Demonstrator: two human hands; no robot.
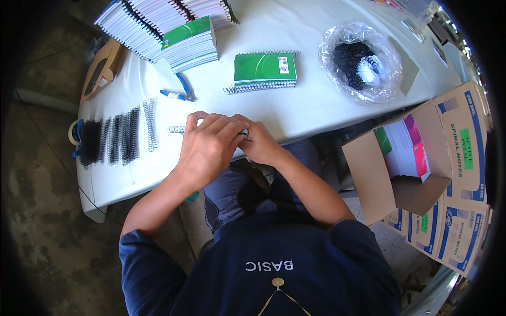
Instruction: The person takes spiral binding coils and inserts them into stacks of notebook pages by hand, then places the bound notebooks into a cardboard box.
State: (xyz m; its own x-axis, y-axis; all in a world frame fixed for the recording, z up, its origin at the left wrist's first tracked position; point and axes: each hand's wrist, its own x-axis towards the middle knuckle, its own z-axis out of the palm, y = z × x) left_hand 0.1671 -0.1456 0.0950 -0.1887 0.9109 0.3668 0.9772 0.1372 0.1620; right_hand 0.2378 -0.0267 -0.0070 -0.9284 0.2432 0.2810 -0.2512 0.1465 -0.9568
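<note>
Both hands are together over the near edge of the table, fingers curled. My left hand (208, 141) is closed, and a silvery wire coil (175, 129) sticks out to the left from under its fingers. Pressed against it, my right hand (262, 141) is closed too. A small dark-and-white bit shows between the hands near the right fingers; what it is I cannot tell. The fingers hide most of what they hold. Beyond them lies a stack of green spiral notebooks (265, 67), with coils jutting out at its ends. Blue-handled pliers (184, 96) rest to the left of it.
Loose coils (129, 136) lie in rows on the left, next to a tape roll (74, 132). Green notebooks (191, 45) and tall bound stacks (142, 23) stand far left. A plastic bag of dark coils (358, 63) sits right. An open carton (369, 174) holds notebooks.
</note>
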